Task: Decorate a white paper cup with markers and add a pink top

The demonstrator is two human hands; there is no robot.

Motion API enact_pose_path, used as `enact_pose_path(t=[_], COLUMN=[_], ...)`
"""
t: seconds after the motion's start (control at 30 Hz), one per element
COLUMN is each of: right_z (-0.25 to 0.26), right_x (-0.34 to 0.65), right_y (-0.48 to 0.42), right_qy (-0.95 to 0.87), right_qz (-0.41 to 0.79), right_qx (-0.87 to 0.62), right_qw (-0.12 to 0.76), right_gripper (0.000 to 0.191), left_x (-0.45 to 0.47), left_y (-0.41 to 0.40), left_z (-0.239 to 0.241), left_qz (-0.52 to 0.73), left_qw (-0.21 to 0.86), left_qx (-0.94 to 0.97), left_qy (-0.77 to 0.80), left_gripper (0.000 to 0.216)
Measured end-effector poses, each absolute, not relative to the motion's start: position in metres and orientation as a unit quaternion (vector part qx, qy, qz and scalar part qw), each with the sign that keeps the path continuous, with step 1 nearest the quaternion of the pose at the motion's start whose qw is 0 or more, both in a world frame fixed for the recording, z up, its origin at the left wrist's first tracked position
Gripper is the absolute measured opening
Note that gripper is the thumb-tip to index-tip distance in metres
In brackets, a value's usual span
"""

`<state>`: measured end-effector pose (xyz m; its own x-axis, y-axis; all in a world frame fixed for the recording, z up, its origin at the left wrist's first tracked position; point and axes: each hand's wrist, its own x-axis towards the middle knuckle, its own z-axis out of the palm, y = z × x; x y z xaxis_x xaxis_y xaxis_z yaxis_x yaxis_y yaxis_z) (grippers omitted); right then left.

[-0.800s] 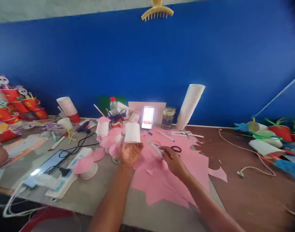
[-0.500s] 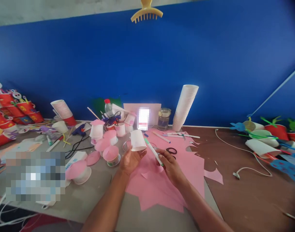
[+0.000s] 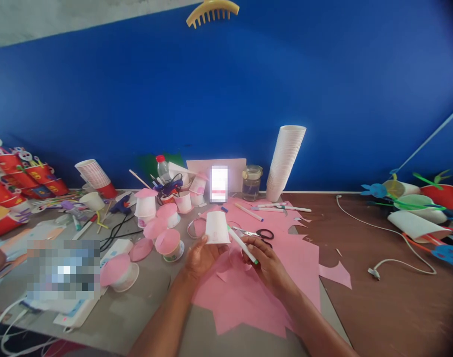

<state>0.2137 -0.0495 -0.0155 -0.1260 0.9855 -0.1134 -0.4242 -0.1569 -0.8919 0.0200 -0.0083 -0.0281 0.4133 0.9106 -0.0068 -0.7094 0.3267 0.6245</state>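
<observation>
One paper cup [image 3: 216, 228] and one marker [image 3: 241, 244] are held, beside one pair of scissors [image 3: 254, 232], one jar [image 3: 251, 183] and one bottle [image 3: 161, 169].

Scissors [image 3: 256, 233] lie on paper [image 3: 256, 292]; cup stack [image 3: 286, 161] behind.

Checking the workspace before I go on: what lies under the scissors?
The scissors lie on loose pink paper sheets. The paper hides whatever is below it there.

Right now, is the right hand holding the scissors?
No, the right hand holds a white marker, while the scissors lie on the pink paper behind it.
</observation>
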Motion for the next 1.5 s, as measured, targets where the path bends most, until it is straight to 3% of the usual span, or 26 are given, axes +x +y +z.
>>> enact_pose_path(t=[0.2, 0.43, 0.63, 0.83, 0.93, 1.2, 1.5], right_z=[-0.008, -0.014, -0.017, -0.017, -0.019, -0.018, -0.02], right_x=[0.224, 0.232, 0.229, 0.219, 0.217, 0.228, 0.227], right_y=[-0.05, -0.05, -0.051, -0.052, -0.048, -0.038, -0.039], right_qy=[-0.326, -0.317, -0.344, -0.328, -0.308, -0.234, -0.233], right_qz=[0.686, 0.727, 0.733, 0.701, 0.653, 0.654, 0.64], right_qx=[-0.369, -0.212, -0.167, -0.274, -0.314, -0.273, -0.326], right_qw=[0.536, 0.572, 0.563, 0.571, 0.616, 0.666, 0.655], right_gripper=[0.025, 0.055, 0.059, 0.036, 0.023, 0.017, 0.03], left_x=[0.022, 0.028, 0.03, 0.03, 0.035, 0.032, 0.032], left_y=[-0.011, -0.016, -0.015, -0.017, -0.022, -0.021, -0.016], left_z=[-0.023, -0.02, -0.022, -0.024, -0.022, -0.02, -0.021], left_qz=[0.491, 0.461, 0.473, 0.451, 0.419, 0.429, 0.476], left_qw=[0.804, 0.828, 0.823, 0.835, 0.844, 0.839, 0.803], left_qx=[0.292, 0.293, 0.29, 0.283, 0.303, 0.305, 0.311], left_qy=[0.161, 0.125, 0.126, 0.137, 0.14, 0.139, 0.178], left_gripper=[0.047, 0.051, 0.049, 0.051, 0.058, 0.069, 0.069])
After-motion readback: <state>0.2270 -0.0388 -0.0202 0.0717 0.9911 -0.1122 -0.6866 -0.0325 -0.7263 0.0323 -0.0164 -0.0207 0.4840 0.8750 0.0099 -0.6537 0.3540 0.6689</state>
